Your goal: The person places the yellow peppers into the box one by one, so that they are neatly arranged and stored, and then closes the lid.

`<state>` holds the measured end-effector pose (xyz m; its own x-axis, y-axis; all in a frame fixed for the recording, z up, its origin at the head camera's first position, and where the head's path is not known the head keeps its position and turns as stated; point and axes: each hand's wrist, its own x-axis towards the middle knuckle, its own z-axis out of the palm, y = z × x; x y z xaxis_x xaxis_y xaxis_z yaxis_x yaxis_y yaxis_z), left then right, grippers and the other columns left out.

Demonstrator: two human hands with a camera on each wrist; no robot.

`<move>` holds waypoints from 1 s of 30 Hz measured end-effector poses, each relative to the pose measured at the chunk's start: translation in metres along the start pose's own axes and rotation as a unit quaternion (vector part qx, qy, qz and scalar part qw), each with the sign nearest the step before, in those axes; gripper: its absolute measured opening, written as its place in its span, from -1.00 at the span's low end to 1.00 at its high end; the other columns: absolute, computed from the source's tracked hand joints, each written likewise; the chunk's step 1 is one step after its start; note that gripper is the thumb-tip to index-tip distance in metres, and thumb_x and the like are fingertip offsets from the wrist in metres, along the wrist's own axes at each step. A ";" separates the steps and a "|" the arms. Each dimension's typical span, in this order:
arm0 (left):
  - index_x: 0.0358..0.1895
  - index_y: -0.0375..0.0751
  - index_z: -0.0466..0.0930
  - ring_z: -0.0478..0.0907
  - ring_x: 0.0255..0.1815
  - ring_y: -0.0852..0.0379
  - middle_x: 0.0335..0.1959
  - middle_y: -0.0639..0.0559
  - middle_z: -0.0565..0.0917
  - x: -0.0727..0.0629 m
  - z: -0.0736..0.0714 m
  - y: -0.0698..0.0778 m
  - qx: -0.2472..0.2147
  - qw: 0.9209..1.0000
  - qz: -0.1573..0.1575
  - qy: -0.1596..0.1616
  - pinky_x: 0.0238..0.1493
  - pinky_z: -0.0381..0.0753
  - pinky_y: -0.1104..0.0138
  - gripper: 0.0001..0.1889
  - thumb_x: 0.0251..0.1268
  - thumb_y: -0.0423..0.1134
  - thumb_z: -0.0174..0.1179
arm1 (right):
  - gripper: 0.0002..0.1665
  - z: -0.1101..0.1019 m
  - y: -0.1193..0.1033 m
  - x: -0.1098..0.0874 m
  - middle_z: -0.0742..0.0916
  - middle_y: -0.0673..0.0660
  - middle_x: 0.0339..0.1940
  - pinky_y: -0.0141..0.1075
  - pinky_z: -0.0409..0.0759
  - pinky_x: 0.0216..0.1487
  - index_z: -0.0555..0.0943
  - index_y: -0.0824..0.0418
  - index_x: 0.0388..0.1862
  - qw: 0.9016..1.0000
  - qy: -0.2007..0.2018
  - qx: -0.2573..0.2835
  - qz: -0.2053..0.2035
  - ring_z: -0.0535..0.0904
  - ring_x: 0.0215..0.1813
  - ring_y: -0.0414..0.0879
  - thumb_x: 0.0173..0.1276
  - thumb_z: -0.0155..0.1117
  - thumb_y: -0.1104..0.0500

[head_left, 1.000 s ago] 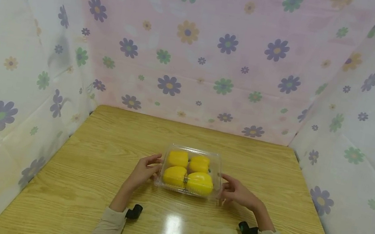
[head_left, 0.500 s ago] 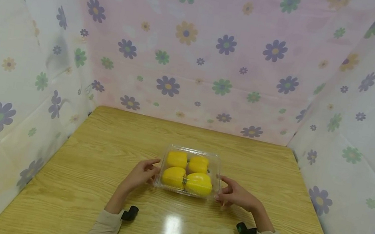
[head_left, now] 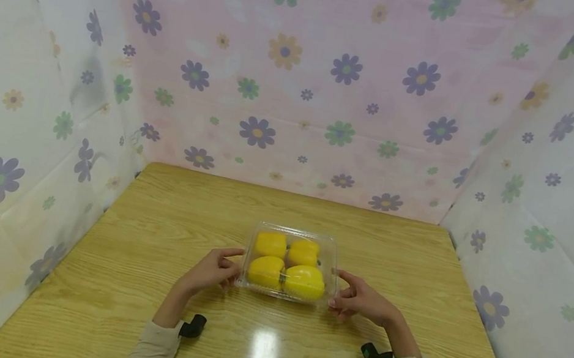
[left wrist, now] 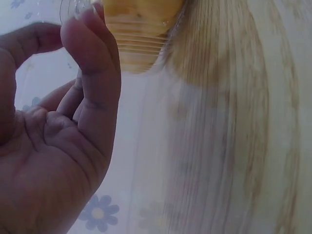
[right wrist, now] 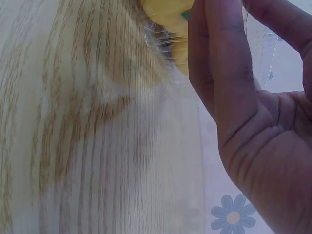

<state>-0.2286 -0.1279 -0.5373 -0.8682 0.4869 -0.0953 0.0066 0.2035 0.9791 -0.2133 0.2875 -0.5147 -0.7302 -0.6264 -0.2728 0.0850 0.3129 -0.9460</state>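
A clear plastic clamshell box (head_left: 329,253) sits near the middle of the wooden table, its lid down over several yellow bell peppers (head_left: 305,282). At its left side my left hand (head_left: 209,271) pinches the rim close to the front corner. My right hand (head_left: 365,302) pinches the opposite rim, also by the front corner. The left wrist view shows thumb and finger meeting at the ribbed wall, with a pepper (left wrist: 134,53) behind it. In the right wrist view, fingers (right wrist: 229,63) partly cover the box edge; yellow peppers show beside them.
The wood-grain table (head_left: 194,202) is bounded by flower-print cloth at the back (head_left: 301,119) and both sides. A black wrist camera (head_left: 194,326) is on the left forearm and another black wrist camera (head_left: 376,356) on the right. A bright reflection lies on the front tabletop.
My left hand has slid a little toward the front along the box's left rim. The right fingers have come in onto the right front corner. The box has hardly moved.
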 end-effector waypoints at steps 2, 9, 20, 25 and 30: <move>0.55 -0.37 0.19 0.64 -0.44 0.05 -0.35 -0.06 0.76 0.000 -0.001 0.000 -0.001 1.000 -0.002 -0.012 -0.42 0.71 0.26 -0.38 0.54 -0.28 0.14 | 0.09 0.000 0.001 0.000 0.76 0.47 -0.11 -0.09 0.77 -0.14 -0.22 0.42 0.65 1.000 -0.002 0.003 -0.003 0.76 -0.18 0.05 0.50 0.29 0.17; 0.61 -0.33 0.06 0.63 -0.43 -0.03 -0.34 -0.29 0.73 -0.002 -0.003 0.005 0.002 0.999 0.004 -0.053 -0.38 0.72 0.21 -0.29 0.53 -0.28 0.15 | 0.04 -0.002 0.002 -0.002 0.73 0.54 -0.07 -0.07 0.77 -0.10 -0.26 0.43 0.65 0.999 -0.013 0.011 -0.027 0.77 -0.09 0.14 0.55 0.21 0.21; 0.64 -0.30 -0.07 0.62 -0.40 0.02 -0.30 -0.32 0.70 -0.005 -0.004 0.002 -0.041 0.996 0.012 -0.080 -0.37 0.71 0.26 -0.17 0.47 -0.33 0.21 | 0.06 0.001 0.004 -0.006 0.74 0.49 -0.06 -0.01 0.75 -0.02 -0.26 0.40 0.65 0.999 0.017 0.025 -0.031 0.75 -0.05 0.21 0.51 0.24 0.27; 0.65 -0.29 -0.08 0.62 -0.39 0.01 -0.28 -0.42 0.68 -0.006 -0.005 0.000 -0.045 0.995 0.015 -0.084 -0.38 0.71 0.27 -0.16 0.46 -0.33 0.22 | 0.07 0.003 0.002 -0.007 0.74 0.52 -0.09 -0.05 0.77 -0.10 -0.23 0.36 0.67 1.000 0.024 0.003 -0.020 0.75 -0.19 0.11 0.50 0.26 0.24; 0.65 -0.28 -0.08 0.58 -0.42 0.06 -0.27 -0.45 0.67 -0.005 -0.006 -0.002 -0.044 0.996 0.010 -0.078 -0.42 0.65 0.31 -0.17 0.47 -0.34 0.21 | 0.08 0.004 -0.001 -0.006 0.74 0.54 -0.11 -0.02 0.77 -0.12 -0.25 0.39 0.66 1.000 0.019 -0.009 -0.023 0.75 -0.20 0.16 0.51 0.25 0.22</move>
<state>-0.2272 -0.1360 -0.5377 -0.7802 0.6181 -0.0962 -0.0272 0.1200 0.9924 -0.2069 0.2881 -0.5125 -0.7583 -0.6131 -0.2217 0.0386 0.2972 -0.9540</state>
